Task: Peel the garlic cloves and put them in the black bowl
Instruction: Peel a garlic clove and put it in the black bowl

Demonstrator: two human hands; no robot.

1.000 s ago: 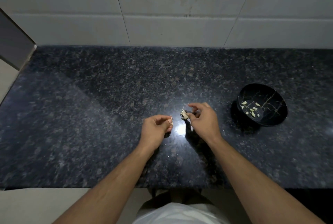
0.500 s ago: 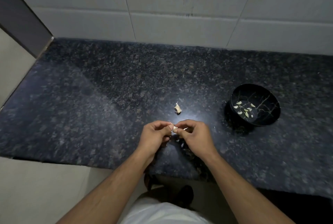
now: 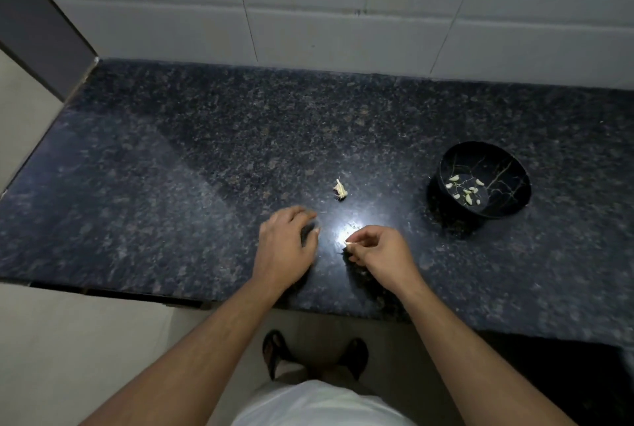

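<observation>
Hands have separated: right hand (image 3: pixel 380 249) pinches a small pale garlic clove (image 3: pixel 350 244); left hand (image 3: pixel 286 243) rests relaxed, holding nothing, on the dark speckled granite surface (image 3: pixel 171 185). Round black bowl (image 3: pixel 446 199) sits up-right of the clove, nearer the right hand.

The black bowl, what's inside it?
The black bowl holds several small pale peeled garlic cloves scattered on its bottom, over a pattern of thin branching lines. Its near wall hides part of the bottom.

Open counter, few obstacles

Only the garlic scrap (image 3: pixel 340 189) and black bowl (image 3: pixel 480 206) stand on the counter (image 3: pixel 171 185); the tiled wall (image 3: pixel 308 13) bounds its far edge.
</observation>
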